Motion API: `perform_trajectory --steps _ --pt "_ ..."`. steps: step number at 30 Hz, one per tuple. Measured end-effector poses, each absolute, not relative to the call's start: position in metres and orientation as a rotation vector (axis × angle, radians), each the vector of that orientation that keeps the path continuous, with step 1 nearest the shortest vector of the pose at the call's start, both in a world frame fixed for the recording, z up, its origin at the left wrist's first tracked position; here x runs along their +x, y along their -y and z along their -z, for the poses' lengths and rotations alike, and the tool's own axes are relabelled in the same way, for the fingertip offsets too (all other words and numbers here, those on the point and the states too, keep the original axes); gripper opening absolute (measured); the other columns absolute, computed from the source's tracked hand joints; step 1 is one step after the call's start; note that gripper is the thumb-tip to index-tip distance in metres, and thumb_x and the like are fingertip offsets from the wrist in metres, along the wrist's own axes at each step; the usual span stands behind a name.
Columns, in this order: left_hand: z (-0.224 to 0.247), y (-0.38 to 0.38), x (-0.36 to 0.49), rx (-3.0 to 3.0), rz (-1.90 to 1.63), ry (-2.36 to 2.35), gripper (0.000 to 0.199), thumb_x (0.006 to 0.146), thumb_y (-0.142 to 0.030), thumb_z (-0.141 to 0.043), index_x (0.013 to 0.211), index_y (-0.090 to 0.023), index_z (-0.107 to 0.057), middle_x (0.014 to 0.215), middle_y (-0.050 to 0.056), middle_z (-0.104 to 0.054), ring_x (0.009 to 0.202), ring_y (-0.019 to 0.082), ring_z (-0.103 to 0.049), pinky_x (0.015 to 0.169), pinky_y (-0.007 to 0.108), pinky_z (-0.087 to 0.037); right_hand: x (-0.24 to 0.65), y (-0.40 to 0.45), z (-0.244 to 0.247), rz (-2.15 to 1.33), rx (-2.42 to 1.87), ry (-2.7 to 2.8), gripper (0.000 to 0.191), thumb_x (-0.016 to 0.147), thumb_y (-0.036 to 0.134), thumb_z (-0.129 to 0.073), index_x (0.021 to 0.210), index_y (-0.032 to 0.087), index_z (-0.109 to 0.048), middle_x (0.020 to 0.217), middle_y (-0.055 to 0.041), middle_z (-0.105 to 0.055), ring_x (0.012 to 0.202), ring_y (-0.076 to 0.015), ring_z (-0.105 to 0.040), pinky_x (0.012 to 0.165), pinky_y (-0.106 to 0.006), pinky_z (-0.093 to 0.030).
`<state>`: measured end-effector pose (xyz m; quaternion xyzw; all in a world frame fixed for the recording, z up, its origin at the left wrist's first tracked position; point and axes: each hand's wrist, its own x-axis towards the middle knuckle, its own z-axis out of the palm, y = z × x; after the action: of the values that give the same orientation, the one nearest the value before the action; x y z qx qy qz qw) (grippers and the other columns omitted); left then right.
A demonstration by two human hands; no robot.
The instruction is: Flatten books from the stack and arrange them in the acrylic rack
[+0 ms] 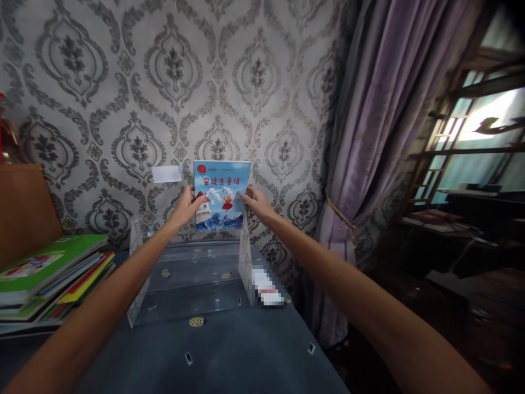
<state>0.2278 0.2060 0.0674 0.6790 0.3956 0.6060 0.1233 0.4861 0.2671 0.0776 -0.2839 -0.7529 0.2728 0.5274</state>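
A blue picture book (222, 195) with red Chinese characters on its cover is held upright, front towards me. My left hand (188, 205) grips its left edge, thumb on the cover. The right edge is in my right hand (255, 200), also with the thumb in front; the fingers behind the book are hidden. Below and around the book stands a clear plastic rack (245, 262) with see-through side panels and stepped tiers. The book is over the rack's back part; I cannot tell whether it touches the rack.
A stack of books (53, 273) lies at the left beside a brown box (28, 205). The rack stands on a dark blue-grey table (229, 355) against a patterned wall. A blurred white item (267, 287) lies right of the rack. A purple curtain (361, 142) hangs at the right.
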Motion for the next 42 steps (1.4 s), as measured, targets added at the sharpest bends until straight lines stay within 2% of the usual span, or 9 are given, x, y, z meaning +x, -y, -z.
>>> perform_trajectory --steps 4,10,17,22,32,42 --pt "-0.069 -0.206 0.231 2.033 -1.764 -1.247 0.035 0.085 -0.052 -0.061 0.100 -0.021 -0.063 0.096 0.006 -0.072 0.097 0.027 -0.066 0.089 0.036 -0.050 0.479 -0.266 -0.073 -0.609 -0.693 1.754 0.045 0.080 0.067 -0.050 0.090 0.024 -0.057 0.084 -0.0022 -0.066 0.080 -0.0211 -0.061 0.066 -0.031 -0.049" --pt "-0.071 -0.199 0.236 2.082 -1.709 -1.404 0.034 0.091 -0.049 -0.051 0.104 -0.020 -0.063 0.103 0.008 -0.073 0.103 0.030 -0.065 0.095 0.041 -0.049 0.471 -0.273 -0.068 -0.541 -0.728 1.681 0.037 0.086 0.061 -0.050 0.082 0.024 -0.054 0.071 -0.0001 -0.057 0.075 -0.0200 -0.054 0.063 -0.029 -0.044" --pt "-0.073 -0.192 0.240 2.136 -1.630 -1.492 0.035 0.096 -0.040 -0.042 0.118 -0.019 -0.058 0.118 0.011 -0.069 0.115 0.029 -0.062 0.105 0.043 -0.045 0.470 -0.275 -0.066 -0.532 -0.745 1.667 0.030 0.087 0.053 -0.048 0.083 0.024 -0.054 0.074 0.0007 -0.055 0.075 -0.0189 -0.052 0.065 -0.029 -0.043" --pt "-0.075 -0.191 0.242 2.161 -1.601 -1.525 0.036 0.096 -0.039 -0.042 0.120 -0.019 -0.059 0.122 0.011 -0.068 0.124 0.029 -0.057 0.108 0.044 -0.042 0.470 -0.277 -0.066 -0.529 -0.752 1.671 0.027 0.088 0.050 -0.045 0.085 0.024 -0.053 0.080 0.0001 -0.057 0.077 -0.0192 -0.053 0.068 -0.030 -0.044" --pt "-0.077 -0.188 0.240 2.167 -1.544 -1.597 0.038 0.098 -0.042 -0.041 0.122 -0.019 -0.059 0.122 0.011 -0.069 0.120 0.030 -0.060 0.108 0.045 -0.042 0.468 -0.283 -0.062 -0.499 -0.761 1.682 0.028 0.091 0.050 -0.043 0.090 0.024 -0.054 0.089 -0.0020 -0.059 0.086 -0.0209 -0.055 0.079 -0.033 -0.046" --pt "-0.078 -0.186 0.240 2.152 -1.530 -1.601 0.047 0.098 -0.045 -0.038 0.129 -0.016 -0.059 0.125 0.013 -0.068 0.122 0.033 -0.059 0.109 0.046 -0.041 0.468 -0.296 -0.057 -0.457 -0.781 1.714 0.040 0.093 0.060 -0.038 0.093 0.024 -0.054 0.089 -0.0029 -0.061 0.090 -0.0226 -0.057 0.081 -0.034 -0.048"
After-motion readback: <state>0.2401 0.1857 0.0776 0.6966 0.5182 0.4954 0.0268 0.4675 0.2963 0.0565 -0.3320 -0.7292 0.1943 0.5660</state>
